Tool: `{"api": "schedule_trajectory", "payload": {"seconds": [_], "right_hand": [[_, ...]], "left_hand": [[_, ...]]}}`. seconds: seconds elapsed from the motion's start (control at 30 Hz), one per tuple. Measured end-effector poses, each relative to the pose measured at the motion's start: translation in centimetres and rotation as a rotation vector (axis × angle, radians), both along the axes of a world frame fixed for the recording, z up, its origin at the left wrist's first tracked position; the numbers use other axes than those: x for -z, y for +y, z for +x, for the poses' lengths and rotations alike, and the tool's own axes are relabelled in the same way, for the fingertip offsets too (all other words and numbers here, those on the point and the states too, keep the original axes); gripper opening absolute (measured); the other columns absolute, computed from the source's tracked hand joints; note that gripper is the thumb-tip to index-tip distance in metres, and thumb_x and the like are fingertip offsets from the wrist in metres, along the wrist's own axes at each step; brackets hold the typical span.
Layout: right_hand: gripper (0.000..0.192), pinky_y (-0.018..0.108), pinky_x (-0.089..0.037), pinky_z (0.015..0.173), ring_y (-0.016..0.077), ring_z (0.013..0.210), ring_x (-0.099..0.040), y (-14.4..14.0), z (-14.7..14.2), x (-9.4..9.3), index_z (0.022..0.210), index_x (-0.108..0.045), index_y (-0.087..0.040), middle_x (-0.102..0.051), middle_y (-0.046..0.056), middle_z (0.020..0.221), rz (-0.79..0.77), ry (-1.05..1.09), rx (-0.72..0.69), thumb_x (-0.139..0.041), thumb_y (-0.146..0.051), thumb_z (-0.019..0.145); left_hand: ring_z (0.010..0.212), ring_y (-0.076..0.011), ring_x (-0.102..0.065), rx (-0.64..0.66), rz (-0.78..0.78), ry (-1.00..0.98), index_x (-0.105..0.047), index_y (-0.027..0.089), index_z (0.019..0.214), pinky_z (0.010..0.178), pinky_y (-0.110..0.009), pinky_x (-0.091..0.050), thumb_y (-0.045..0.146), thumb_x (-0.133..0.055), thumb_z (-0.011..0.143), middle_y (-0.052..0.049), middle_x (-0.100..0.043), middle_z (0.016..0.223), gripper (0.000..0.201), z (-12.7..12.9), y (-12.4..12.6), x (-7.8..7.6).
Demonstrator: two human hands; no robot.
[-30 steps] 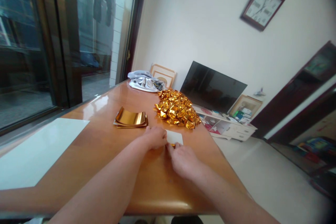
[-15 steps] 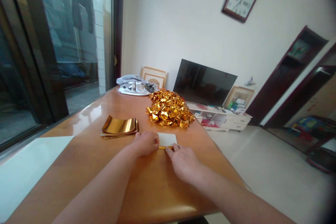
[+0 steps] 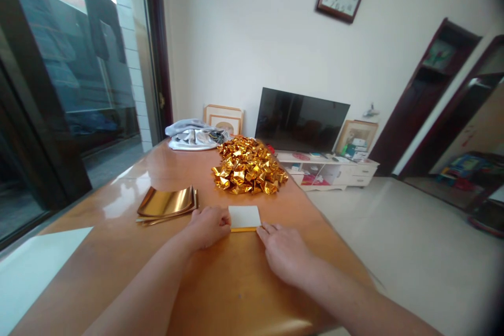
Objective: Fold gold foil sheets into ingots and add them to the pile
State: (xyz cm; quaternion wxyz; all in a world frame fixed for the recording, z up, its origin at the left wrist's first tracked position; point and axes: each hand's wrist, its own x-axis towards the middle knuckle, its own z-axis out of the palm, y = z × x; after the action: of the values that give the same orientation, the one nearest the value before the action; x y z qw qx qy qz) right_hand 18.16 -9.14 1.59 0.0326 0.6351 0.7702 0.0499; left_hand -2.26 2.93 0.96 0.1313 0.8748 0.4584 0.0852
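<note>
A sheet of gold foil paper [image 3: 244, 216] lies on the table with its white side up. A narrow gold strip is folded over along its near edge. My left hand [image 3: 209, 227] is closed at the sheet's left edge, its fingers curled at that end of the fold. My right hand [image 3: 284, 253] lies low over the table with its fingers stretched out, fingertips touching the right end of the folded strip. Left of my left hand rests a stack of gold foil sheets [image 3: 167, 202], slightly curled. Beyond the sheet is a heap of folded gold foil pieces [image 3: 250, 167].
The wooden table [image 3: 228, 294] has its right edge beside my right forearm. A pale sheet [image 3: 39, 268] covers its left corner. Grey cloth [image 3: 195, 135] is bundled at the far end. Past the table stand a television [image 3: 301, 121] and a white cabinet [image 3: 346, 176].
My right fingertips have slid right along the folded strip, from near its middle to its right end. My left hand stays at the left edge. The camera view has shifted somewhat.
</note>
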Motion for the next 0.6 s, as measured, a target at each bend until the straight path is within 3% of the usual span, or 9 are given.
{"api": "schedule_trajectory", "payload": {"seconds": [0.2,0.6], "right_hand": [[0.05,0.039,-0.05,0.09,0.0294,0.119,-0.058,0.1,0.7,1.0,0.136,-0.058,-0.012,-0.06,0.017,0.137,0.052,0.036,-0.026,-0.039,-0.01,0.09],[0.049,0.039,-0.048,0.091,0.0297,0.115,-0.061,0.2,1.6,0.9,0.129,-0.063,-0.01,-0.062,0.018,0.134,0.06,0.111,-0.029,-0.039,-0.012,0.087]], "left_hand": [[0.086,-0.0227,-0.063,0.004,-0.027,-0.018,-0.067,0.028,0.079,0.073,-0.033,-0.034,0.03,-0.055,0.078,0.003,-0.072,0.083,0.012,-0.1,0.1,-0.1],[0.078,-0.0198,-0.061,0.019,-0.002,-0.014,-0.066,0.026,0.077,0.066,-0.031,-0.028,0.027,-0.055,0.076,0.002,-0.07,0.08,0.011,-0.1,0.5,0.3]]}}
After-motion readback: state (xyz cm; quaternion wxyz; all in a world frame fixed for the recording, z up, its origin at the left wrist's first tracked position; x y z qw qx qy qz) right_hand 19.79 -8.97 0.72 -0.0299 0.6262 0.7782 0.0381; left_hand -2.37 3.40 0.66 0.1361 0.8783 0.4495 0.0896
